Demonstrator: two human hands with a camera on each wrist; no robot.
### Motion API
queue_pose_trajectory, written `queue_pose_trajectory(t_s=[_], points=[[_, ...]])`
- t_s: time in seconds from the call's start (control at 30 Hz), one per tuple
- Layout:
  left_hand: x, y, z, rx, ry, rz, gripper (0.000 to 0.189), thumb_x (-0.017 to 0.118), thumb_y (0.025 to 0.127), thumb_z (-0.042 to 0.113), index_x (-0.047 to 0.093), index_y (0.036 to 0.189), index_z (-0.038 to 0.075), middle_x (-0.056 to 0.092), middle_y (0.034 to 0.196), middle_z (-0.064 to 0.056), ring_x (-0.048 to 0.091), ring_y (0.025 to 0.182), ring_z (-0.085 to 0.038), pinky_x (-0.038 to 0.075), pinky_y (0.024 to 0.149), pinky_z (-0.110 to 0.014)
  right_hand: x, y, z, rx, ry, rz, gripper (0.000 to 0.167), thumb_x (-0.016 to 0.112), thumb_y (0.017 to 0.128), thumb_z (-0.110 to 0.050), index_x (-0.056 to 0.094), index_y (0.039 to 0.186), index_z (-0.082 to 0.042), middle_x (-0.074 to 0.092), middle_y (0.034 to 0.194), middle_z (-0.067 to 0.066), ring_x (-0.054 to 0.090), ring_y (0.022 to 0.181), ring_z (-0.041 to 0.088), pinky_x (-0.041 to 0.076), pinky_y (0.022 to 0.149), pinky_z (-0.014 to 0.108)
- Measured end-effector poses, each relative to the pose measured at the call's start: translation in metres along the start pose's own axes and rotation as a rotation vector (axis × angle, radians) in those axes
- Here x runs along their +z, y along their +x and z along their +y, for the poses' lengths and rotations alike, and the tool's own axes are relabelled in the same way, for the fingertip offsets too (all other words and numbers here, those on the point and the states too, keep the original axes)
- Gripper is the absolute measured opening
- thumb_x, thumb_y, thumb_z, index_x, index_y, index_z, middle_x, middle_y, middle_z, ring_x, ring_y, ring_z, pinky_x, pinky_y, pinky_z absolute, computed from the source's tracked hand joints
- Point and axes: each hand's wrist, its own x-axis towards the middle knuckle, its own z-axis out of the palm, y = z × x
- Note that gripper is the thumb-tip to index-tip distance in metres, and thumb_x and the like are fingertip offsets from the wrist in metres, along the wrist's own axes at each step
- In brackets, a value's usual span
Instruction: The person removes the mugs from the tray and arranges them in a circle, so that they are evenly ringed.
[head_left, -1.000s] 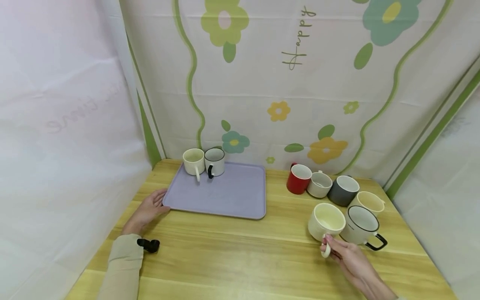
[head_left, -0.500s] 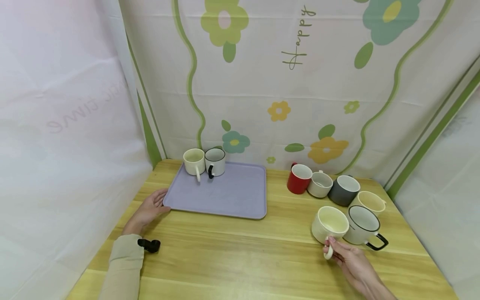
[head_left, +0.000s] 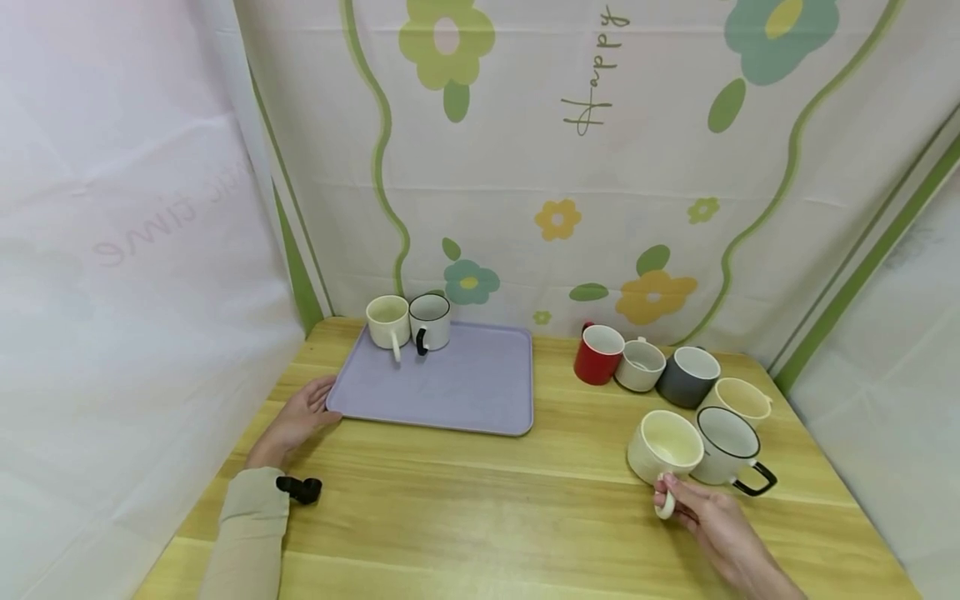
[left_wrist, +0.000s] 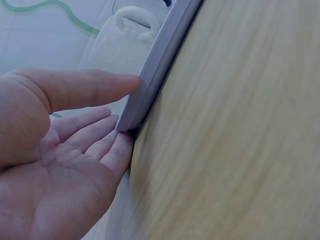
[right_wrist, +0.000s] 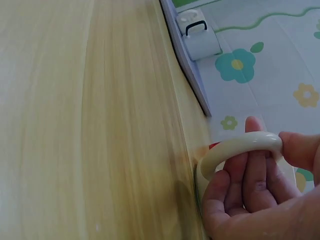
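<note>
My right hand pinches the handle of a cream mug at the right of the table. In the right wrist view the fingers curl through the handle, with the thumb on top. Close against this mug stands a white mug with a black rim and black handle. My left hand rests at the near left corner of a lilac tray. Seen from the left wrist, its thumb touches the tray's edge and the other fingers lie extended by the corner. Another cream mug and a black-rimmed white mug stand on the tray.
Behind the held mug, a red mug, a pale grey mug, a dark grey mug and a pale yellow cup stand in a curved row. A flower-print curtain hangs behind the wooden table.
My right hand has shifted the cream mug a little to the right, closer to the black-rimmed mug with the black handle. The left hand and the tray have stayed put.
</note>
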Motion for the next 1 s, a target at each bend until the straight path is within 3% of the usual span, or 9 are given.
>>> queue_pose_trajectory(t_s=[0.17, 0.37, 0.5, 0.6, 0.7, 0.83, 1.0], points=[[0.001, 0.001, 0.0, 0.006, -0.01, 0.0, 0.083, 0.062, 0.102, -0.005, 0.011, 0.167, -0.007, 0.011, 0.173, -0.033, 0.011, 0.162, -0.05, 0.018, 0.133, -0.06, -0.003, -0.001, -0.006, 0.022, -0.097, 0.01, 0.049, 0.058, 0.11, -0.034, 0.066, 0.137, 0.007, 0.077, 0.11, -0.005, 0.071, 0.098, 0.003, 0.063, 0.089, 0.021], [0.0, 0.001, -0.002, 0.018, -0.023, -0.009, 0.084, 0.062, 0.101, -0.006, 0.009, 0.166, -0.008, 0.011, 0.172, -0.035, 0.011, 0.161, -0.052, 0.018, 0.132, -0.062, -0.006, -0.001, -0.006, 0.014, -0.138, 0.02, 0.05, 0.06, 0.109, -0.035, 0.067, 0.135, 0.007, 0.079, 0.111, -0.004, 0.071, 0.097, 0.001, 0.063, 0.087, 0.021], [0.0, 0.001, -0.002, 0.018, -0.023, -0.01, 0.084, 0.062, 0.101, -0.006, 0.009, 0.166, -0.008, 0.011, 0.173, -0.035, 0.011, 0.162, -0.052, 0.018, 0.133, -0.062, -0.012, -0.003, -0.011, -0.037, -0.385, 0.071, 0.057, 0.059, 0.107, -0.051, 0.075, 0.128, 0.0, 0.08, 0.112, -0.001, 0.07, 0.096, -0.001, 0.06, 0.085, 0.017], [0.0, 0.001, -0.002, 0.015, -0.024, -0.01, 0.084, 0.062, 0.101, -0.006, 0.009, 0.166, -0.008, 0.011, 0.173, -0.034, 0.011, 0.162, -0.051, 0.018, 0.133, -0.061, -0.02, -0.009, -0.021, -0.105, -0.651, 0.152, 0.058, 0.058, 0.103, -0.062, 0.081, 0.117, -0.011, 0.082, 0.107, -0.001, 0.068, 0.097, 0.0, 0.056, 0.082, 0.018], [0.001, 0.001, -0.001, 0.011, -0.024, -0.008, 0.084, 0.062, 0.101, -0.006, 0.009, 0.166, -0.007, 0.011, 0.173, -0.034, 0.012, 0.162, -0.051, 0.018, 0.133, -0.061, -0.024, -0.017, -0.034, -0.245, -0.803, 0.238, 0.046, 0.065, 0.101, -0.059, 0.083, 0.109, -0.018, 0.083, 0.099, -0.002, 0.065, 0.091, -0.003, 0.052, 0.075, 0.02], [0.001, 0.001, -0.001, 0.008, -0.02, -0.007, 0.084, 0.062, 0.101, -0.006, 0.009, 0.166, -0.007, 0.011, 0.173, -0.034, 0.012, 0.162, -0.051, 0.019, 0.133, -0.061, -0.016, -0.024, -0.055, -0.434, -0.863, 0.266, 0.033, 0.076, 0.096, -0.049, 0.082, 0.11, -0.02, 0.082, 0.102, -0.001, 0.066, 0.084, -0.009, 0.055, 0.068, 0.018], [-0.001, 0.001, -0.003, 0.008, -0.013, -0.006, 0.084, 0.063, 0.101, -0.004, 0.01, 0.166, -0.007, 0.012, 0.173, -0.034, 0.012, 0.162, -0.05, 0.019, 0.133, -0.06, 0.017, -0.016, -0.084, -0.59, -0.917, 0.171, 0.037, 0.079, 0.094, -0.046, 0.079, 0.119, -0.018, 0.082, 0.109, -0.001, 0.078, 0.101, 0.019, 0.062, 0.082, 0.032]])
